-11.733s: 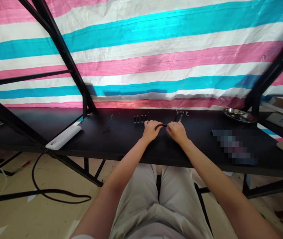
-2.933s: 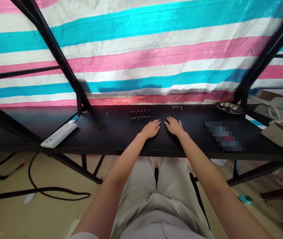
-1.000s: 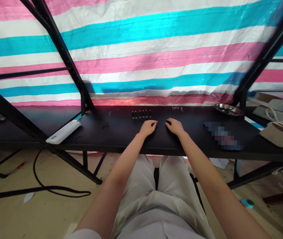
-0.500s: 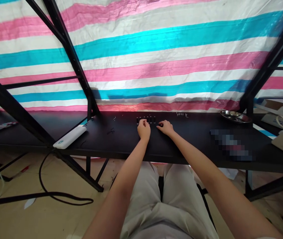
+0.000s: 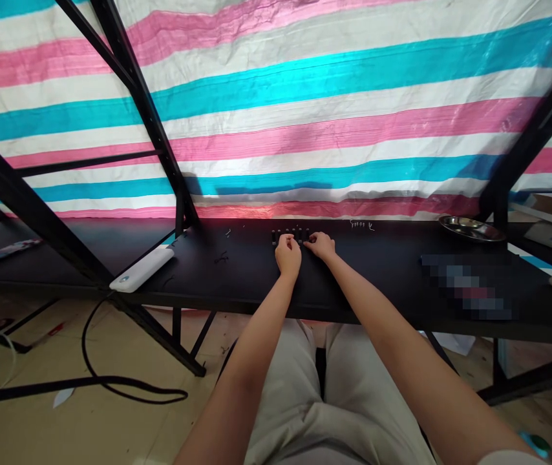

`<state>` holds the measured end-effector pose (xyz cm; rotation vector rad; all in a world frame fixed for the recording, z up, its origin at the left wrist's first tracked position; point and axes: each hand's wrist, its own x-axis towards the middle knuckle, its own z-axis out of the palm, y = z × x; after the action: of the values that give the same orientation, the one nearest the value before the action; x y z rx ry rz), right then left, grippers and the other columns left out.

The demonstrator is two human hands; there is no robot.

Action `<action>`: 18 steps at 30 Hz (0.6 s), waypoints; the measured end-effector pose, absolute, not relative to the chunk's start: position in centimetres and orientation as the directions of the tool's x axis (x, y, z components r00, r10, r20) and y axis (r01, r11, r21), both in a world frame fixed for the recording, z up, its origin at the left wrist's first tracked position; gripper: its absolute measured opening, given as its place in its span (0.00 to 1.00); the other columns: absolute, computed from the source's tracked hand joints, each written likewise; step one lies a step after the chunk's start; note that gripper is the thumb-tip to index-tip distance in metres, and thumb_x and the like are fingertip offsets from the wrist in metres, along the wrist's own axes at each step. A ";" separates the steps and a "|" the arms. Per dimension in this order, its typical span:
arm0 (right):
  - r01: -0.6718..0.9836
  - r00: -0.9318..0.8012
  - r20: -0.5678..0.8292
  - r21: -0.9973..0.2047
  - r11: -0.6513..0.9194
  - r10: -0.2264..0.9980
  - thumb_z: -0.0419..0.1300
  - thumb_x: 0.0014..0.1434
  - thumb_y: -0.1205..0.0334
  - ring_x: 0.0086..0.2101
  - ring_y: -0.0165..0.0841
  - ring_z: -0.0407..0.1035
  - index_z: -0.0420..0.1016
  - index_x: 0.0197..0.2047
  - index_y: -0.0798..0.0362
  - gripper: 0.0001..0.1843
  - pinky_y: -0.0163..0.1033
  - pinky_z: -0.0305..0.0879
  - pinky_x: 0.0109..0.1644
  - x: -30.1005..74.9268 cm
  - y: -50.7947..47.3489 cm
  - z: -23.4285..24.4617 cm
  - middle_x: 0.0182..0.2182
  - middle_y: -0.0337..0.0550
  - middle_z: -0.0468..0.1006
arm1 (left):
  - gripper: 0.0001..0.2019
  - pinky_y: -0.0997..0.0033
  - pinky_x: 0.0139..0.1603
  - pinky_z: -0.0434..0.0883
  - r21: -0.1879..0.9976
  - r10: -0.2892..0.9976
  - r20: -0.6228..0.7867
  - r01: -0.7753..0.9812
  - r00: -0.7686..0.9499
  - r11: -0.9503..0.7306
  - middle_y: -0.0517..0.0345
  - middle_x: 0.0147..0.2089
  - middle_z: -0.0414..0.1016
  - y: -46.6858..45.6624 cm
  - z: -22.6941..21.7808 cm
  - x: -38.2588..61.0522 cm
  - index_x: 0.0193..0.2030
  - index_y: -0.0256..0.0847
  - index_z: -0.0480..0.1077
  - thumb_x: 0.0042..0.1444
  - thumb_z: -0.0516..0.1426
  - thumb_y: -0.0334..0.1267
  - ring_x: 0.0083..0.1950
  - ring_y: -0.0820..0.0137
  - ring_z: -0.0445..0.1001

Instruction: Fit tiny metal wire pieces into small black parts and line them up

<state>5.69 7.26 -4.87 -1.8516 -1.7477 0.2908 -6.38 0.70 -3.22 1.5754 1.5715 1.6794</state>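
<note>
1. Faces a sheet (image 5: 276,71) with pink, white and blue stripes, hung at the far side behind a black table (image 5: 237,278), with slanting black posts (image 5: 152,126) to left and right.
2. Sits at the near edge in light trousers (image 5: 293,394), both bare forearms stretched over the table.
3. Holds the left hand (image 5: 288,255) at the near side of a row of small black tubes (image 5: 274,237), fingers curled in, covering part of the row. Cannot tell if gripping one.
4. Holds the right hand (image 5: 322,246) just beside the right end of that row, thumb and fingers bent toward it. Cannot tell here either if gripping anything.
5. Shows the row toward the far edge, around the middle of the table.
6. Shows short white bits (image 5: 360,225) lined up by the far edge, right of the hands; a few white scraps (image 5: 228,232) left of the row; dark scraps (image 5: 221,257) nearer.
7. Has a shiny metal dish (image 5: 474,230) far right, and nearer, something blurred into squares (image 5: 467,287).
8. Has a long white case (image 5: 143,270) lying slantwise at left, with a black cable (image 5: 84,350) looping below the table.
</note>
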 end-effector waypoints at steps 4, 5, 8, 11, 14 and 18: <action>0.841 0.118 0.220 -0.540 0.020 0.968 0.60 0.51 0.52 0.44 0.37 0.68 0.75 0.38 0.49 0.14 0.41 0.57 0.45 5.7 7.3 -4.9 0.40 0.42 0.77 | 0.07 0.72 0.38 0.66 0.849 0.825 0.468 0.420 -0.315 -0.321 0.59 0.27 0.73 0.9 -3.4 -6.4 0.38 0.41 0.67 0.55 0.49 0.32 0.31 0.71 0.72; 0.841 0.117 0.219 -0.541 0.021 0.969 0.60 0.51 0.51 0.44 0.37 0.68 0.75 0.38 0.49 0.14 0.41 0.57 0.45 5.7 7.3 -4.8 0.40 0.42 0.77 | 0.07 0.72 0.38 0.66 0.848 0.825 0.469 0.423 -0.315 -0.320 0.59 0.27 0.73 0.9 -3.5 -6.4 0.38 0.41 0.67 0.55 0.50 0.32 0.31 0.71 0.72; 0.839 0.116 0.218 -0.544 0.022 0.969 0.60 0.51 0.52 0.43 0.37 0.68 0.75 0.38 0.49 0.13 0.41 0.58 0.45 5.7 7.4 -4.8 0.39 0.41 0.77 | 0.07 0.73 0.39 0.67 0.838 0.821 0.483 0.434 -0.306 -0.331 0.58 0.28 0.73 1.1 -3.7 -6.4 0.38 0.41 0.67 0.55 0.50 0.32 0.32 0.71 0.72; 0.839 0.111 0.212 -0.544 0.022 0.971 0.60 0.52 0.54 0.43 0.36 0.68 0.75 0.37 0.49 0.10 0.41 0.57 0.45 5.8 7.3 -4.8 0.38 0.41 0.77 | 0.07 0.73 0.39 0.67 0.827 0.819 0.495 0.446 -0.291 -0.342 0.58 0.28 0.73 1.2 -3.8 -6.4 0.39 0.40 0.67 0.56 0.49 0.32 0.32 0.71 0.72; 0.843 0.090 0.218 -0.537 0.043 0.972 0.59 0.52 0.56 0.41 0.35 0.68 0.75 0.35 0.49 0.08 0.40 0.57 0.44 6.0 7.0 -4.7 0.37 0.40 0.77 | 0.07 0.73 0.38 0.67 0.823 0.822 0.502 0.442 -0.269 -0.358 0.59 0.28 0.73 1.2 -3.8 -6.4 0.39 0.41 0.67 0.56 0.49 0.32 0.32 0.71 0.72; 0.854 0.032 0.254 -0.510 0.106 0.967 0.59 0.52 0.58 0.39 0.34 0.68 0.74 0.33 0.50 0.07 0.38 0.58 0.41 7.0 6.0 -4.8 0.36 0.41 0.76 | 0.07 0.73 0.39 0.67 0.807 0.823 0.524 0.438 -0.220 -0.396 0.58 0.28 0.74 1.1 -3.8 -6.2 0.39 0.40 0.67 0.56 0.49 0.32 0.32 0.72 0.73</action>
<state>7.02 6.03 -4.79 -1.7718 -1.8446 0.2690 -6.23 1.11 -3.76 1.7142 1.4912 1.6501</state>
